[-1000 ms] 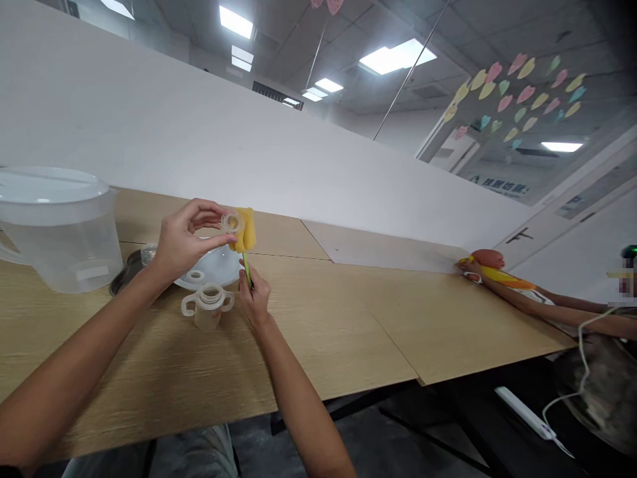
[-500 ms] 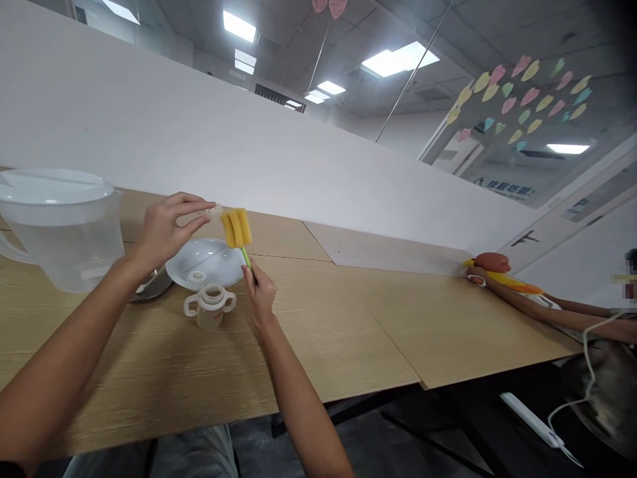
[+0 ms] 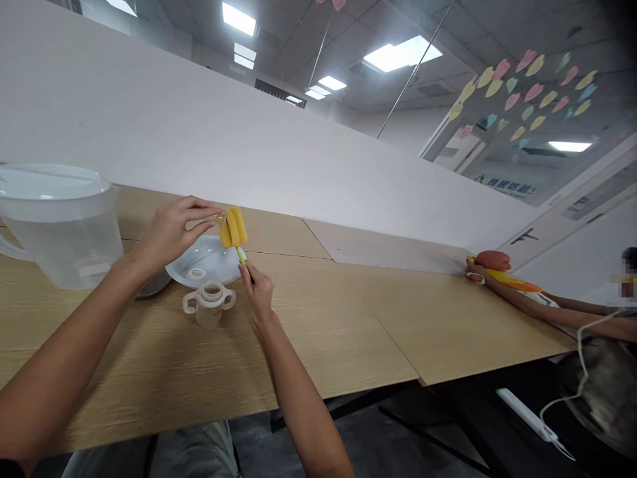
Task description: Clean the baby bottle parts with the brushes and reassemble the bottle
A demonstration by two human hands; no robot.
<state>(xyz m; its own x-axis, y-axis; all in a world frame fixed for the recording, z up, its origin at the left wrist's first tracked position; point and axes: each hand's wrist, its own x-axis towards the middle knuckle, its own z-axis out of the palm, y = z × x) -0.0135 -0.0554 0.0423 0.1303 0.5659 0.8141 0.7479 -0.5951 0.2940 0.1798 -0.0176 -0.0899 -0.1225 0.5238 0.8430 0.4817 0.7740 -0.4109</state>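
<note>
Two hands raised over a pale wood table [image 3: 318, 332], close together, above a white plate [image 3: 174, 271]. Left hand [image 3: 169, 232] up high, fingers [image 3: 194, 206] curled almost shut in a pinch on a small clear piece [image 3: 217, 219], mostly hidden behind the fingertips and too faint to name more exactly. Right hand [image 3: 257, 295] lower, fingers closed firmly around the green handle [image 3: 241, 255] of a sponge brush [image 3: 233, 227], its yellow head upright. Just changed: yellow head back right beside the clear piece, the gap of half a second ago gone, though whether the two are touching impossible to tell from this view. So both hands now converging on one spot, no longer held apart. Directly below, on the plate, a small ring [image 3: 196, 273]; just in front of the plate, on the table, a two-handled bottle [image 3: 209, 305], upright, its top open. Further left, a large clear pitcher [image 3: 60, 232] with a white lid [image 3: 50, 179], and a metal dish [image 3: 155, 287] beside the plate's edge, partly hidden by the left forearm. Far along the table, well apart, another person's hand [image 3: 475, 269] resting beside a reddish ball [image 3: 492, 260], with a yellow strip [image 3: 512, 285] next to it.
</note>
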